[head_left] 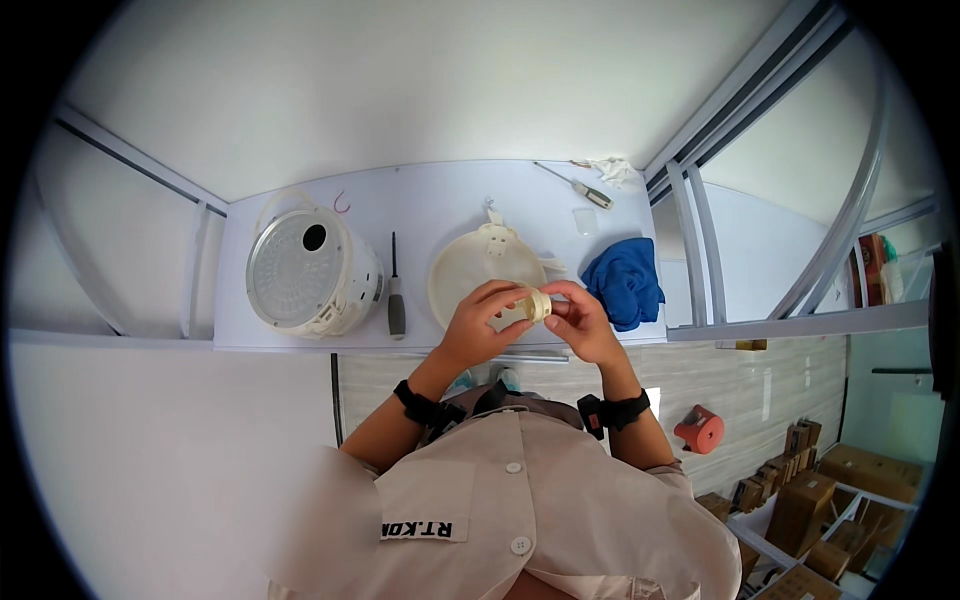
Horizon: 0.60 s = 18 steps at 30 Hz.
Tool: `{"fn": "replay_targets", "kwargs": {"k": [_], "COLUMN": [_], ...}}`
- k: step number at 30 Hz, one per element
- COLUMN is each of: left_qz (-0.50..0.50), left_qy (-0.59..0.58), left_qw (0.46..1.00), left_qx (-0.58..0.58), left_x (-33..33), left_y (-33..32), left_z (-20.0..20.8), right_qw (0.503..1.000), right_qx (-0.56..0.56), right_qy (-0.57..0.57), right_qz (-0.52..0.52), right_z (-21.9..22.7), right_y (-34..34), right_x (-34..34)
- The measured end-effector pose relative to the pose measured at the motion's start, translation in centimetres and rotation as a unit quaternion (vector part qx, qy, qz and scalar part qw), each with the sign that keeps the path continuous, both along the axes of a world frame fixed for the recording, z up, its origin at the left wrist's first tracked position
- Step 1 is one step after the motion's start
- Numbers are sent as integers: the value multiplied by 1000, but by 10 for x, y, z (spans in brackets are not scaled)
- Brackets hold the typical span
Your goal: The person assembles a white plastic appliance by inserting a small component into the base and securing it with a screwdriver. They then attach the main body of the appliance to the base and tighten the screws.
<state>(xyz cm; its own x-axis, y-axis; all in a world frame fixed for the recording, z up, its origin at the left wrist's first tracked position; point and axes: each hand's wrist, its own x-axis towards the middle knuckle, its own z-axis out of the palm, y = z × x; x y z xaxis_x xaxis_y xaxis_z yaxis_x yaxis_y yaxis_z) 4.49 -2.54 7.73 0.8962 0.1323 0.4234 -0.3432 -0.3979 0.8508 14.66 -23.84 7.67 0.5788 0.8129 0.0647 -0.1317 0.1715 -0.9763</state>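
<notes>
Over the front edge of the table, my two hands meet around a small cream ring-shaped plastic part (537, 305). My left hand (476, 328) pinches its left side between thumb and fingers. On the opposite side, the thumb and forefinger of my right hand (586, 325) close on the same part. Just beyond lies a round, shallow cream plastic piece (465, 268) with a hinge-like tab at its far rim; my left hand covers some of its near edge. A crumpled blue cloth (625, 283) rests to the right of my right hand.
At left, a white round appliance body (300, 268) lies with its ribbed disc showing. Beside it is a grey-handled screwdriver (396, 305). Another screwdriver (590, 192), a white crumpled wad (615, 172) and a small translucent piece (585, 221) lie far right. A red stool-like object (700, 430) stands on the floor.
</notes>
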Motion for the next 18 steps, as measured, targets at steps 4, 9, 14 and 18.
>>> {"fn": "replay_targets", "kwargs": {"k": [4, 9, 14, 18], "left_qz": [-25, -62, -85, -76], "left_qy": [5, 13, 26, 77], "left_qw": [1000, 997, 993, 991], "left_qx": [-17, -39, -80, -73], "left_x": [-2, -2, 2, 6], "left_y": [3, 10, 13, 15], "left_z": [3, 8, 9, 9], "right_qw": [1000, 999, 998, 999], "right_qx": [6, 17, 31, 35], "right_qy": [-30, -32, 33, 23], "right_qz": [6, 32, 45, 22], "right_z": [6, 5, 7, 5], "right_y": [1, 1, 3, 8], "right_x": [-2, -1, 2, 3]}}
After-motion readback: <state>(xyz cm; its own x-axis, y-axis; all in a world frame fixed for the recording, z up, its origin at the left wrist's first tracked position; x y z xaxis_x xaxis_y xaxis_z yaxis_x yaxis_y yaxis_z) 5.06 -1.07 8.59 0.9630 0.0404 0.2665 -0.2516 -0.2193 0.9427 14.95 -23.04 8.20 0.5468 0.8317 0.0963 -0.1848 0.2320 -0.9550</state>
